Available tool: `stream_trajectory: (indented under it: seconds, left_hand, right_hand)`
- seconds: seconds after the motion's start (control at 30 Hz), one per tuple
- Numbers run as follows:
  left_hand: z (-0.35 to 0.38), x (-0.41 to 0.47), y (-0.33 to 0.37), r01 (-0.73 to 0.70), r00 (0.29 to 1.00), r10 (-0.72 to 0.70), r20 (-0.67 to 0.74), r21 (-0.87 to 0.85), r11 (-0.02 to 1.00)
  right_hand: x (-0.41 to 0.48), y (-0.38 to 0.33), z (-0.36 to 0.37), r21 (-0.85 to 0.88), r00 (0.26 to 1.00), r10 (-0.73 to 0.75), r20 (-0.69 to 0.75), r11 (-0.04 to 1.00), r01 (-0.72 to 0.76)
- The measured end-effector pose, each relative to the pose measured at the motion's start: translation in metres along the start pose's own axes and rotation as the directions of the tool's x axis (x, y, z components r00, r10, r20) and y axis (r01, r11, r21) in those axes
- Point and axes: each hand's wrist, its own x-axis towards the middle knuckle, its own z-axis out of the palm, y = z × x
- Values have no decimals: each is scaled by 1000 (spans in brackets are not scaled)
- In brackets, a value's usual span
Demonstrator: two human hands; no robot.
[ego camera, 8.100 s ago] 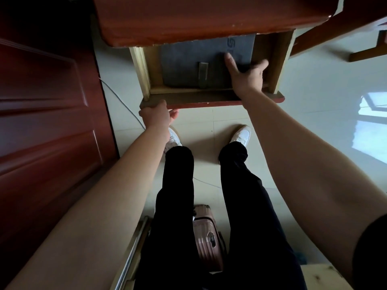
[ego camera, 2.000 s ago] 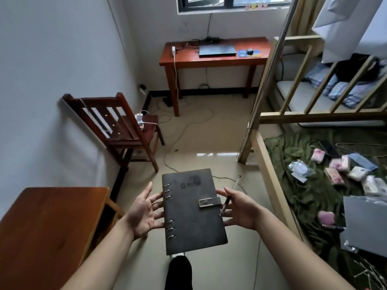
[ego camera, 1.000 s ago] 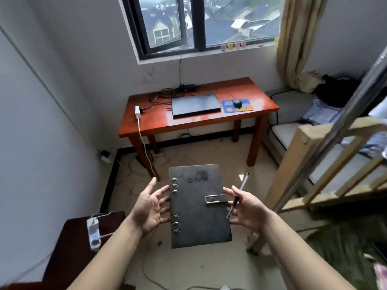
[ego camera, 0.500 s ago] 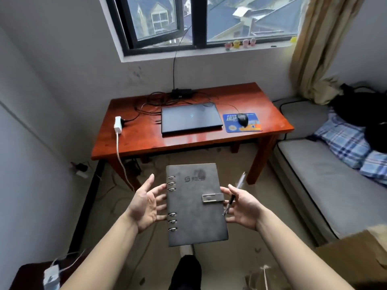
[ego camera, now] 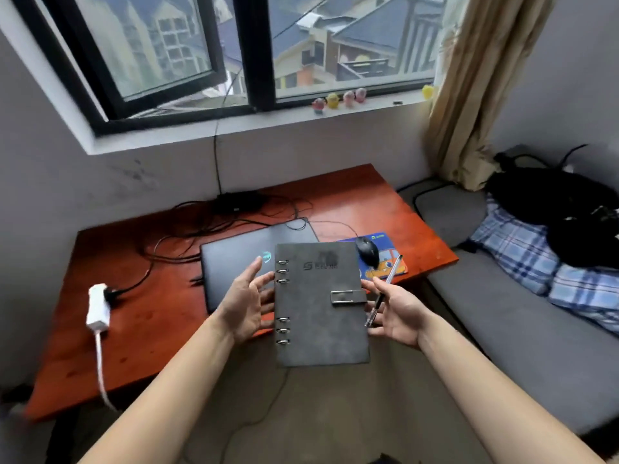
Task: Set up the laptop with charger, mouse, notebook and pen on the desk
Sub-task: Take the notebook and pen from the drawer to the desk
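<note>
The notebook (ego camera: 321, 306) is in the air between both hands, closed, its clasp towards the right and its rings towards the left. The left hand (ego camera: 246, 306) supports the ring edge with straight, spread fingers, not curled around it. The right hand (ego camera: 397, 316) supports the clasp edge and at the same time pinches the pen (ego camera: 383, 291), which points up and away. Below the forearms is bare floor with one thin cable on it.

The near edge of the desk (ego camera: 150, 329) lies just behind the notebook. On the left part of the desk there is free wood, and a white power strip (ego camera: 98, 306) lies near the left edge with its cord hanging over the front. The closed laptop (ego camera: 234, 262) is in the middle, black cables (ego camera: 207, 222) behind it; the mouse (ego camera: 367, 251) sits on a blue mouse pad (ego camera: 385, 266) at the right. A grey mattress (ego camera: 519, 329) is just beside the right edge of the desk. Behind are the wall, a window and a curtain.

Compared with half a second ago, the desk is much nearer — the notebook now covers part of the laptop in the view — and both hands keep the same hold.
</note>
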Motion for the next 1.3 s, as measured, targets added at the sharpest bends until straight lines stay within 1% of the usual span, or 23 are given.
stream_trajectory:
  seconds: [0.03, 0.1, 0.2, 0.3, 0.43, 0.53, 0.6, 0.67, 0.73, 0.9, 1.0, 1.07, 1.2, 1.3]
  left_hand:
    - [7, 28, 22, 10, 1000, -10, 27, 17, 1000]
    - [14, 55, 42, 35, 999, -36, 35, 13, 999]
    - [32, 109, 77, 61, 996, -63, 58, 44, 997]
    - [51, 169, 106, 54, 996, -57, 63, 37, 998]
    - [77, 257, 144, 48, 999, -48, 5, 6, 999]
    - [105, 340, 173, 92, 992, -95, -79, -36, 995]
    - [120, 387, 186, 135, 985, -140, -100, -62, 989]
    - [129, 422, 194, 142, 982, -150, -113, -78, 987]
    - [141, 471, 200, 181, 969, -198, -149, -123, 976]
    - [158, 537, 197, 217, 938, -271, -217, -242, 946]
    - [156, 557, 193, 236, 920, -305, -246, -273, 932]
    - [153, 565, 191, 251, 913, -326, -247, -289, 924]
    - [147, 570, 186, 276, 894, -344, -287, -252, 927]
    - [140, 567, 182, 276, 891, -333, -308, -216, 937]
  right_hand:
    - [16, -20, -7, 22, 1000, -21, -15, 1000, 21]
    - [31, -41, -14, 31, 998, -33, -45, 999, 34]
    - [69, -81, -35, 9, 995, -53, -80, 998, 54]
    - [112, -123, -53, -29, 987, -93, -128, 996, 90]
    - [183, -190, -82, -84, 977, -115, -180, 991, 101]
    - [256, -253, -115, -142, 971, -71, -226, 989, 39]
    - [295, -289, -133, -199, 962, -52, -268, 980, -2]
    - [325, -317, -144, -262, 959, -51, -279, 965, -25]
    - [366, -348, -162, -301, 949, -15, -316, 950, -86]
    - [433, -376, -189, -335, 941, 50, -334, 927, -168]
    - [456, -375, -204, -351, 937, 103, -333, 909, -225]
    - [463, -375, -212, -328, 940, 145, -308, 911, -248]
    - [465, -377, -226, -246, 941, 195, -276, 933, -265]
    - [462, -379, -231, -238, 932, 172, -319, 937, -255]
